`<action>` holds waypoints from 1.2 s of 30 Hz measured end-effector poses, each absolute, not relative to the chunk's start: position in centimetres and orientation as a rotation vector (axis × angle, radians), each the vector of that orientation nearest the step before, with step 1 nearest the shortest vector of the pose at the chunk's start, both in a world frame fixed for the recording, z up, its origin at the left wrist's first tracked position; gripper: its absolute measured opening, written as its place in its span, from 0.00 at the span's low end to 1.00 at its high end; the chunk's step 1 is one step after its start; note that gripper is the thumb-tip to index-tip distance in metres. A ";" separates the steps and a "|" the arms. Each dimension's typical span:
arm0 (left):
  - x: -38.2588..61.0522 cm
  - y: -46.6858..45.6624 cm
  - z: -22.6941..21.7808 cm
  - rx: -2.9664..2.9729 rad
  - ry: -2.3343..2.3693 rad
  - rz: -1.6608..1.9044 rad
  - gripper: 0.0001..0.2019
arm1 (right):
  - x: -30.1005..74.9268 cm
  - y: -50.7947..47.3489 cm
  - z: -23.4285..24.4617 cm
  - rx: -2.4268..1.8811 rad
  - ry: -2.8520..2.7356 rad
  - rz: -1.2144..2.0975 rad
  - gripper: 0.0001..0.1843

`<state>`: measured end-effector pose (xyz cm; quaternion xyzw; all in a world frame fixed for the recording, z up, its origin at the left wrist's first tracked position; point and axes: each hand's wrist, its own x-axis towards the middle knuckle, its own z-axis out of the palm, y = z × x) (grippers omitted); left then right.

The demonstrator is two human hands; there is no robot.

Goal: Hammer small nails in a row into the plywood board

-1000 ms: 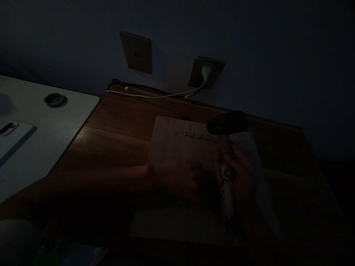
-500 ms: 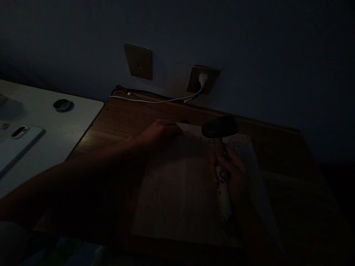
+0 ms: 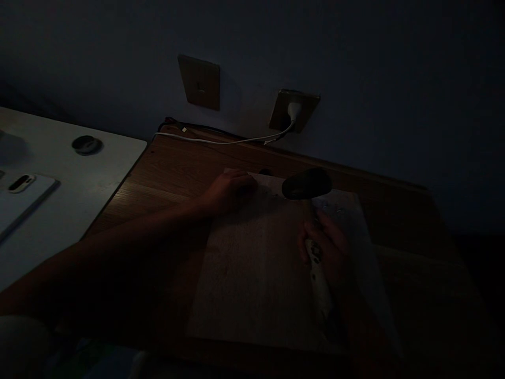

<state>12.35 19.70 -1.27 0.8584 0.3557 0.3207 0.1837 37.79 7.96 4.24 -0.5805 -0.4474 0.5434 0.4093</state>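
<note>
A mallet with a dark rounded head (image 3: 306, 184) and a pale, dark-spotted handle is in my right hand (image 3: 327, 245), whose fingers wrap round the upper handle. Its head hangs over the far part of a flat pale board (image 3: 244, 284). At the board's far left corner rests my left hand (image 3: 232, 190), fingers curled in; the dim light hides what they hold, if anything. Small shiny bits (image 3: 335, 209), too dark to name, lie along the board's far side, on both sides of the mallet head.
The board lies on a brown wooden table (image 3: 158, 184) against the wall. White and dark cables (image 3: 221, 141) run along its back edge to a plugged-in outlet (image 3: 305, 108). On the white table (image 3: 106, 173) at left are a phone (image 3: 27, 195) and a small round ring-shaped object (image 3: 86, 145).
The mallet head has moved slightly left and a little down. My left hand stays at the board's corner. The camera view has shifted a little.
</note>
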 end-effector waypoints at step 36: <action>13.0 20.0 -2.2 2.165 1.063 0.918 0.23 | 33.6 9.9 5.5 -1.540 -1.523 1.304 0.19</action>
